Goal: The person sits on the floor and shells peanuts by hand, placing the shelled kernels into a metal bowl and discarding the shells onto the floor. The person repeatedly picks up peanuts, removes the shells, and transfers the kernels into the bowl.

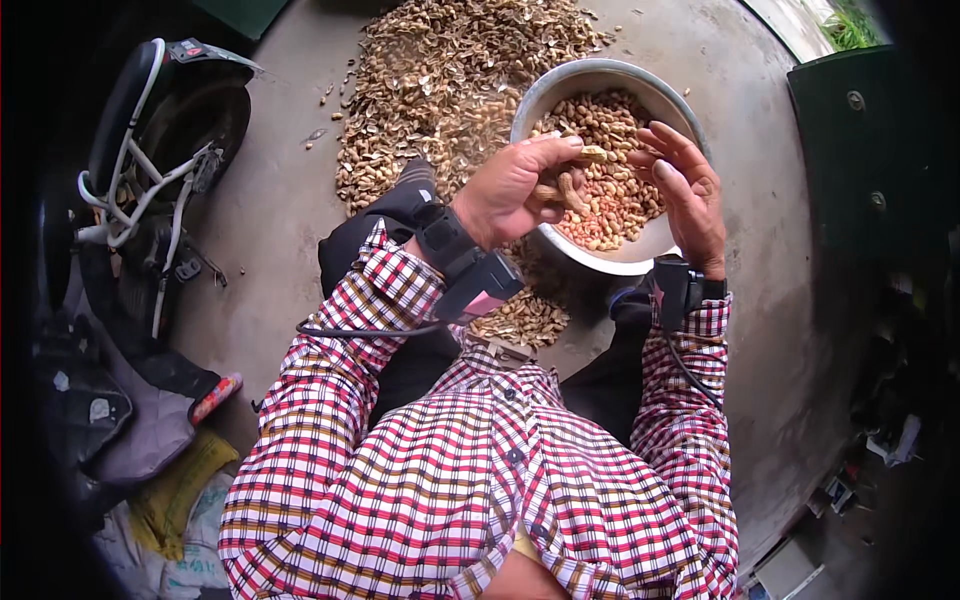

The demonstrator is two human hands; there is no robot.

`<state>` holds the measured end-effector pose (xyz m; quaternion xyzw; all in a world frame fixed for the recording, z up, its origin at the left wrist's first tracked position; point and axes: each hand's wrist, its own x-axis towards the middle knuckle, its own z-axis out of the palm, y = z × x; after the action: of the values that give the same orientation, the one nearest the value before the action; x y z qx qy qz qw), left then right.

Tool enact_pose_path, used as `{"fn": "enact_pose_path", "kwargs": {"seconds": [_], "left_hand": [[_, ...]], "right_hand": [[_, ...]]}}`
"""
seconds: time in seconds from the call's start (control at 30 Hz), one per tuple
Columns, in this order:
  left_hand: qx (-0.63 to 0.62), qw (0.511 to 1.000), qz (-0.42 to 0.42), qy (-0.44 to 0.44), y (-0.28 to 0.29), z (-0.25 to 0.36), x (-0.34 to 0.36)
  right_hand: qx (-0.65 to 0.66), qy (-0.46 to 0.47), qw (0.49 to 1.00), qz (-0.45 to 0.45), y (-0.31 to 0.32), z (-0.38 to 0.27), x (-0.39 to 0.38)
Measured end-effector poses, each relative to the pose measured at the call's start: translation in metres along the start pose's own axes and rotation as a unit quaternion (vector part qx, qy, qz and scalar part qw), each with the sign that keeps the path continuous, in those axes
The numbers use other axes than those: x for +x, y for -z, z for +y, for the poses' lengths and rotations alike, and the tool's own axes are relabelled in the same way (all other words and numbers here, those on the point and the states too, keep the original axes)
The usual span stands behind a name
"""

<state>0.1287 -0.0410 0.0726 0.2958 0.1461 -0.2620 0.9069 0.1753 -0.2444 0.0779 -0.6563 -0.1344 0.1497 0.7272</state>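
Metal bowl [560, 85] of shelled peanut kernels [610, 200] sits directly beneath both hands. Left hand [515, 190]: fingers curled narrow, thumb and fingertips pinching an unshelled peanut pod [574, 190], with a pale shell fragment [593, 154] at the fingertips. Right hand [690, 195]: open, fingers spread and slightly bent, palm turned toward the left hand, holding nothing that can be seen; it hovers just beside the pod, above the kernels. Beyond the left hand, a wide heap of empty peanut shells [440, 90] covers the concrete floor [280, 200]. Each wrist carries a black strapped device [470, 265]. Well apart, outward of the left arm, stands a scooter [150, 150].
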Motion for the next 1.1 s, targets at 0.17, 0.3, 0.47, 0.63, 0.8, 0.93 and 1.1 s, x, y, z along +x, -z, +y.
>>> {"fn": "enact_pose_path", "kwargs": {"seconds": [0.17,0.3,0.47,0.63,0.8,0.93,1.1], "left_hand": [[-0.007,1.0,0.003,-0.004,-0.007,-0.004,-0.001],[-0.004,1.0,0.0,-0.011,-0.008,-0.004,-0.001],[-0.007,1.0,0.003,-0.015,-0.009,0.001,-0.002],[0.005,0.999,-0.007,-0.036,-0.001,0.011,-0.004],[0.037,0.996,0.012,-0.074,0.013,0.018,-0.008],[0.047,0.996,0.014,-0.074,0.022,0.021,-0.017],[0.057,0.992,0.051,-0.096,0.024,0.022,-0.021]], "right_hand": [[-0.015,-0.03,0.999,-0.02,0.016,0.003,-0.016],[0.03,-0.034,0.999,-0.001,0.036,0.011,-0.022],[0.027,-0.039,0.999,-0.005,0.035,0.004,-0.022],[0.029,-0.024,0.999,-0.016,0.042,0.005,-0.024],[0.052,-0.023,0.998,0.003,0.062,0.012,-0.037],[0.095,-0.016,0.995,0.007,0.072,0.014,-0.043],[0.12,-0.021,0.993,0.013,0.085,0.023,-0.045]]}}
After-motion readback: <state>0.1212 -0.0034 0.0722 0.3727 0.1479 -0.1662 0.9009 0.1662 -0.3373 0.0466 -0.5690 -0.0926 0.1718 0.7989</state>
